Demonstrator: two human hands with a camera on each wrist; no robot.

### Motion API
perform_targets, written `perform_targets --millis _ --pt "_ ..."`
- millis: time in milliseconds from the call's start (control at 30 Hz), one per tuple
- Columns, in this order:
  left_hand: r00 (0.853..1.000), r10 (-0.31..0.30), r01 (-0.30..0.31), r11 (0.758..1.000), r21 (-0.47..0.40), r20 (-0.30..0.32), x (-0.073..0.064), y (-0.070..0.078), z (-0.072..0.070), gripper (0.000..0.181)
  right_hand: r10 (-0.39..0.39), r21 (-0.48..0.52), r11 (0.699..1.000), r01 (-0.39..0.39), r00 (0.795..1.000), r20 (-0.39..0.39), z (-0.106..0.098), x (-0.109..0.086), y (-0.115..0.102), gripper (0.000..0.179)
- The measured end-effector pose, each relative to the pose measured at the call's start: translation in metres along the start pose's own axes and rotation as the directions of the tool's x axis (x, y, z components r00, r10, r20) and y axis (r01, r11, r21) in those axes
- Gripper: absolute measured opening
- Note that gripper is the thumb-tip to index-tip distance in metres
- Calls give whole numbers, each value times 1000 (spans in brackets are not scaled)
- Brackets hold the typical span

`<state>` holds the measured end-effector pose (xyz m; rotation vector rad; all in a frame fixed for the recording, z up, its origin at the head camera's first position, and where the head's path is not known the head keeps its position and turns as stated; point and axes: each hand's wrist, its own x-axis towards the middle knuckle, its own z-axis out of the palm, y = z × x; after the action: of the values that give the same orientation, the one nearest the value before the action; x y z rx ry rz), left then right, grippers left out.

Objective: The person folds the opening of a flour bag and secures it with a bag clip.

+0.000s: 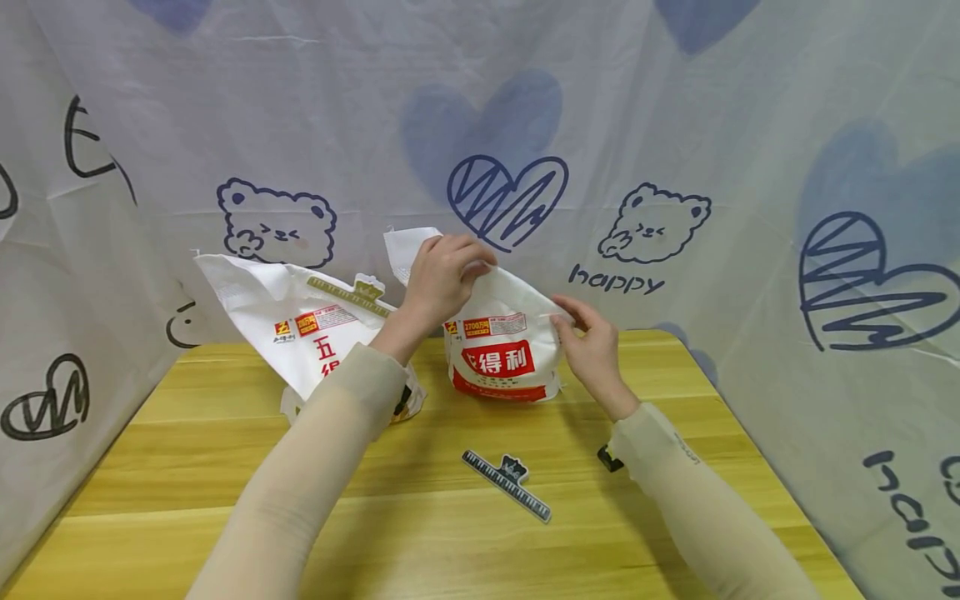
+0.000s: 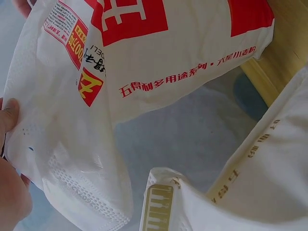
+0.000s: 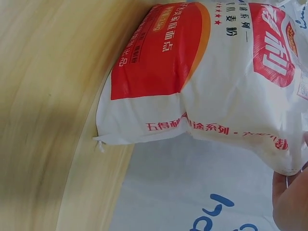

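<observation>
A white flour bag (image 1: pixel 491 304) with red printing stands upright at the back of the table. My left hand (image 1: pixel 442 271) grips its top edge, where a white flap sticks out to the left. At the bag's upper right corner, my right hand (image 1: pixel 595 346) pinches the edge between thumb and fingers. In the left wrist view the upper part of this bag (image 2: pixel 159 67) slants and creases toward the left fingers. The right wrist view shows its full lower body (image 3: pixel 216 86) resting on the wood. A black piano-key clip (image 1: pixel 506 485) lies in front of the bag.
A second white flour bag (image 1: pixel 251 292) stands to the left, its top folded over under a gold piano-key clip (image 1: pixel 348 293); my left forearm partly covers it. The wooden table (image 1: pixel 165 500) meets a printed white curtain (image 1: pixel 360 125) behind and at both sides.
</observation>
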<state>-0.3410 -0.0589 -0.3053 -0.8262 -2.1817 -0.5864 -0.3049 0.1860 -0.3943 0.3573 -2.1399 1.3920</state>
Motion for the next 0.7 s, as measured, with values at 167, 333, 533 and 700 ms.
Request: perform_targets --millis 167,333,533,700 --pt "1000 2 -2 1000 7 -2 0 0 0 8 -61 -3 998 60 998 -21 -3 -2 0 33" --pt "1000 6 -6 1000 0 -6 0 0 0 8 -98 -1 995 98 995 -33 -9 -5 -3 35" --pt "1000 9 -9 1000 -9 -6 -1 1 0 7 -133 9 991 133 991 -24 -16 -13 -6 36" --pt "1000 8 -8 1000 -10 -8 -1 2 0 8 -151 36 988 151 988 8 -19 -22 -9 36"
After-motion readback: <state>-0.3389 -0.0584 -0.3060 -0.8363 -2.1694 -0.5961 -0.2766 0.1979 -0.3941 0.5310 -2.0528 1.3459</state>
